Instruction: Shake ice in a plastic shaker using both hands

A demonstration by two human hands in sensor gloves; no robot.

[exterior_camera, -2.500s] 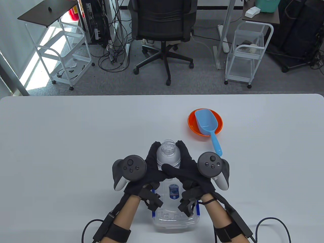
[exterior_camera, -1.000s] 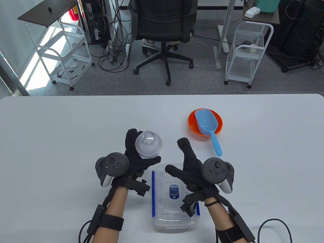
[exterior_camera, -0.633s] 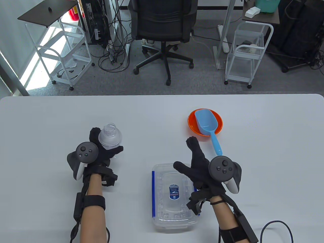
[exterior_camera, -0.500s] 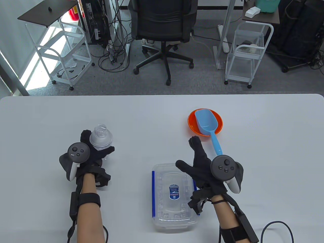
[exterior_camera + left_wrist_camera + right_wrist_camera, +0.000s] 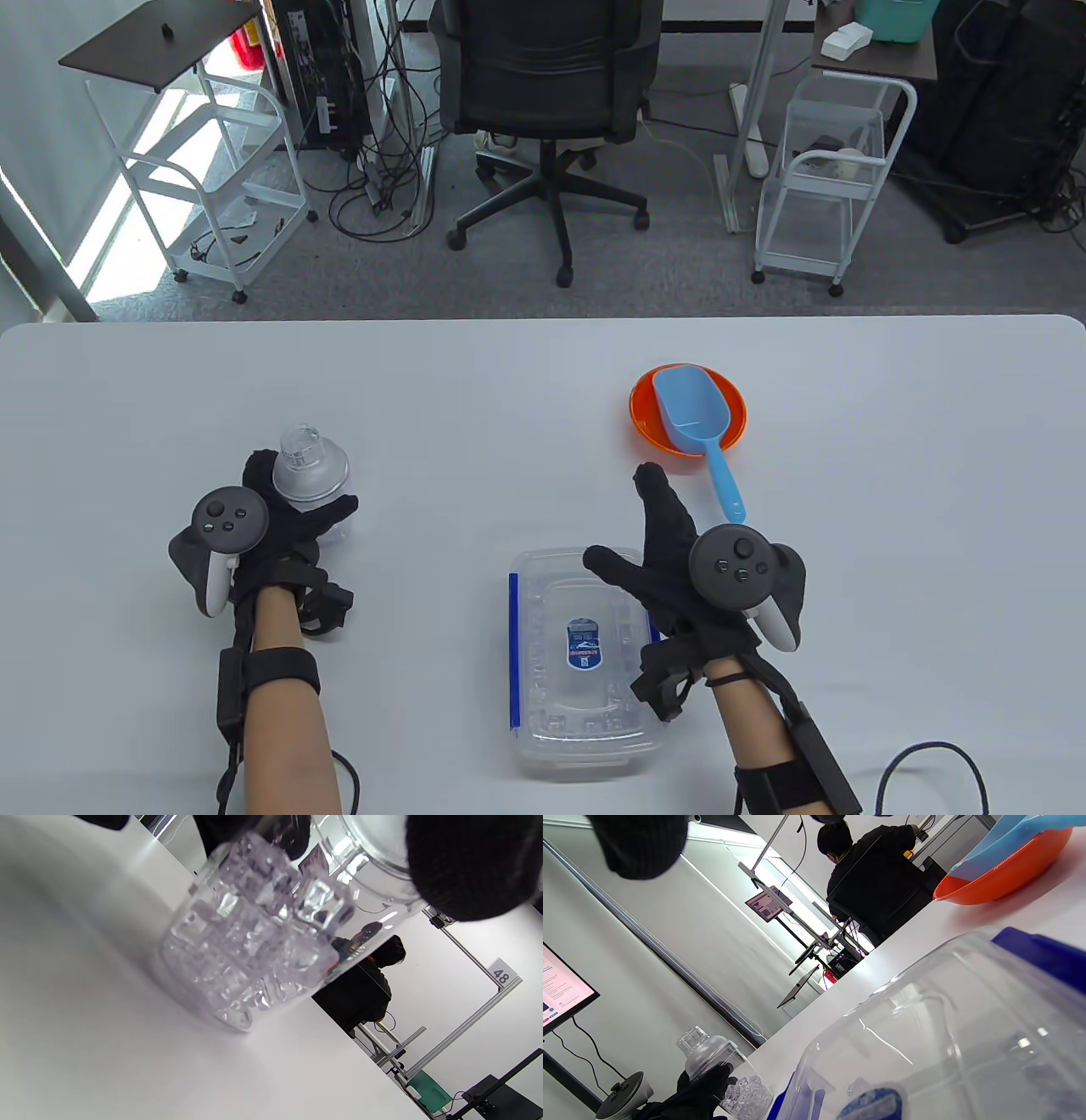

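Box [image 5: 585, 671]: clear, lidded, blue clips; sits at the near edge of the table [image 5: 509, 382], centre.
Right hand [image 5: 679, 560]: forearm comes in from the near right, hand raised over the box's far right corner, palm turned left.
Right fingers: spread open, thumb out to the left above the lid, other fingers pointing far; they hold nothing. Whether the hand touches the box cannot be told.
Left hand [image 5: 271, 531]: forearm comes in from the near left, hand well left of the box.
Left fingers: wrapped around the shaker [image 5: 310, 480], thumb across its near right side, gripping below the domed cap.
Shaker: clear plastic, upright with a slight tilt, on the left of the table; in the left wrist view its base meets the tabletop.
Ice [image 5: 250, 950]: cubes fill the lower part of the shaker.
Scoop [image 5: 700, 429]: blue, lying in the bowl [image 5: 645, 416], handle pointing near, just past the right fingertips.
Bowl: orange, right of centre, farther than both hands.
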